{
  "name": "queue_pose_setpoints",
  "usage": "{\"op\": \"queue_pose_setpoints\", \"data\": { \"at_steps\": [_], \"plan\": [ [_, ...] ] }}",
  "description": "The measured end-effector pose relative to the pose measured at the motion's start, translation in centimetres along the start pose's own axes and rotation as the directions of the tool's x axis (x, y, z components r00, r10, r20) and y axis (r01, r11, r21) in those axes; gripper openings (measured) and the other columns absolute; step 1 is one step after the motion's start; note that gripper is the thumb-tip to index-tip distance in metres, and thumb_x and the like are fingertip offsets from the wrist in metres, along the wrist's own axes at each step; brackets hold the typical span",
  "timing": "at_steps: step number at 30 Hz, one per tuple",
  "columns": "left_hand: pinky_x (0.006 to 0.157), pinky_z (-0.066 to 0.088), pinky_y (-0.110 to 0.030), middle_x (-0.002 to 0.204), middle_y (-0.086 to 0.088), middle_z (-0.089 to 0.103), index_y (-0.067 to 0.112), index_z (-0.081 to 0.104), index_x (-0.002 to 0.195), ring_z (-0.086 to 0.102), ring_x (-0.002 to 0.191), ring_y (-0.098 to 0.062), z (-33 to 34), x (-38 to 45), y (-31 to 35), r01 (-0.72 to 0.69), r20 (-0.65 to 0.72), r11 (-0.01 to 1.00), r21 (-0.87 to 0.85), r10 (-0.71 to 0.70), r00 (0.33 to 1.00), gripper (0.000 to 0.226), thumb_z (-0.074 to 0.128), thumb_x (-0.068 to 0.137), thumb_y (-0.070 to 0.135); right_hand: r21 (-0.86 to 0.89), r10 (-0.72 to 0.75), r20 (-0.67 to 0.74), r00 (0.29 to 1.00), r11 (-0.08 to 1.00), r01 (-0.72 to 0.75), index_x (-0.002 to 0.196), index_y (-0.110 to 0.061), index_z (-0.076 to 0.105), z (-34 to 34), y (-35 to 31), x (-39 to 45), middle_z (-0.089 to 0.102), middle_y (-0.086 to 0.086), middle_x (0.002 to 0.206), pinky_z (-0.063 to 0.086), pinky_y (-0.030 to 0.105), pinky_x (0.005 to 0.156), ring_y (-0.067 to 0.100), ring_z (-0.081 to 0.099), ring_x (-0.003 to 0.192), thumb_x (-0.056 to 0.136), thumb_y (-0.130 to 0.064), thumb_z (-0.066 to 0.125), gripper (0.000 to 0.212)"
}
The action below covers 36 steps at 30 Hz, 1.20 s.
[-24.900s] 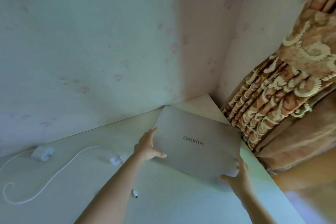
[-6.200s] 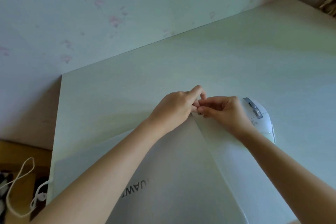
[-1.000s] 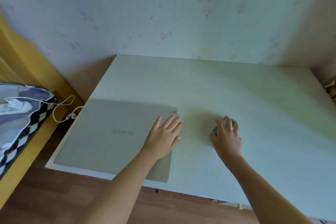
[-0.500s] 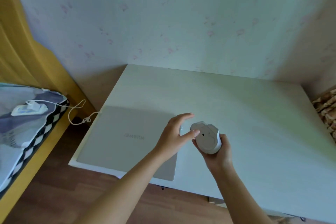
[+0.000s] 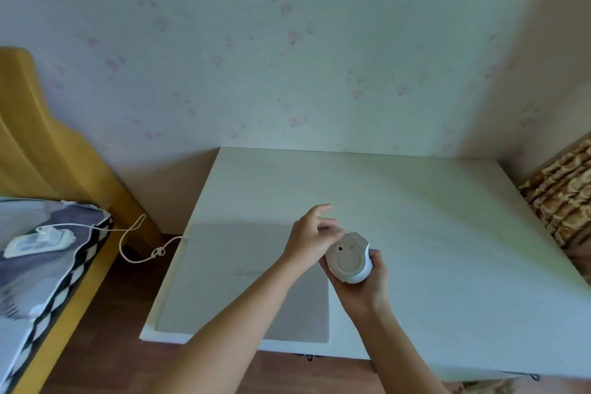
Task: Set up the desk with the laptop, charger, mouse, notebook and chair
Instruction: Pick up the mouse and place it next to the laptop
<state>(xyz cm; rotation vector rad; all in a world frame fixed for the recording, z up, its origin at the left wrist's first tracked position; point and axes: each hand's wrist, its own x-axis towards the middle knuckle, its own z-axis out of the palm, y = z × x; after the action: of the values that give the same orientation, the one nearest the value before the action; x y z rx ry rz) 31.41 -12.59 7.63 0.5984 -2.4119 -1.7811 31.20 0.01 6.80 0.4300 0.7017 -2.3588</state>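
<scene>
Above the desk (image 5: 415, 217), right hand (image 5: 364, 285) cups the mouse (image 5: 348, 261) belly-up, fingers wrapped round its sides; long axis runs away from the body, nose toward the wall. Left hand (image 5: 311, 235) is just beside it on the left, fingertips (image 5: 335, 233) pinched together at the nose end of the underside, likely working the switch there. Left hand is nearer that spot. Closed laptop (image 5: 224, 281) lies flat on the desk's left part, under the left forearm, cable (image 5: 140, 243) trailing off its left edge toward the charger (image 5: 38, 241) on the bed (image 5: 48, 281). Nothing blocks the mouse; bare desk to the right is open for setting it down. Notebook and chair not in view.
</scene>
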Motion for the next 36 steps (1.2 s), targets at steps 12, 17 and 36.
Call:
{"op": "queue_pose_setpoints", "data": {
  "at_steps": [12,17,36],
  "plan": [
    [0.114,0.027,-0.035,0.153,0.002,0.037,0.025,0.034,0.147,0.031,0.141,-0.017,-0.8,0.5,-8.7,-0.246,0.244,0.755,0.608,0.117,0.963,0.048,0.042,0.101,0.035,-0.963,-0.565,-0.054,0.823,0.247,0.106,0.103,-0.030,0.058,-5.9,1.4,5.0,0.058,-0.005,0.113,0.049,0.032,0.073,0.011,0.059,0.094,0.075,-0.024,0.066,0.029],
    [0.117,0.011,-0.053,0.163,-0.002,0.003,0.024,0.022,0.151,0.000,0.149,-0.024,0.5,2.2,-14.1,-0.293,0.310,0.471,0.832,0.044,0.950,0.061,0.033,0.099,0.052,-0.837,-0.533,0.398,0.747,-0.543,0.059,0.102,-0.020,0.061,-10.4,2.3,7.7,0.054,0.001,0.124,0.049,0.035,0.056,0.026,0.050,0.113,0.077,-0.017,0.068,0.026],
    [0.115,0.003,-0.061,0.160,-0.003,-0.016,0.031,-0.009,0.152,-0.011,0.148,-0.028,1.7,1.8,-17.2,-0.278,0.295,0.368,0.887,0.012,0.956,0.067,0.010,0.094,0.058,-0.581,-0.219,0.325,0.920,-0.814,0.012,0.150,-0.021,0.009,-14.6,2.4,7.0,0.002,0.014,0.158,0.020,0.044,0.114,0.032,0.002,0.145,0.094,-0.048,0.038,0.068]
  ]
}}
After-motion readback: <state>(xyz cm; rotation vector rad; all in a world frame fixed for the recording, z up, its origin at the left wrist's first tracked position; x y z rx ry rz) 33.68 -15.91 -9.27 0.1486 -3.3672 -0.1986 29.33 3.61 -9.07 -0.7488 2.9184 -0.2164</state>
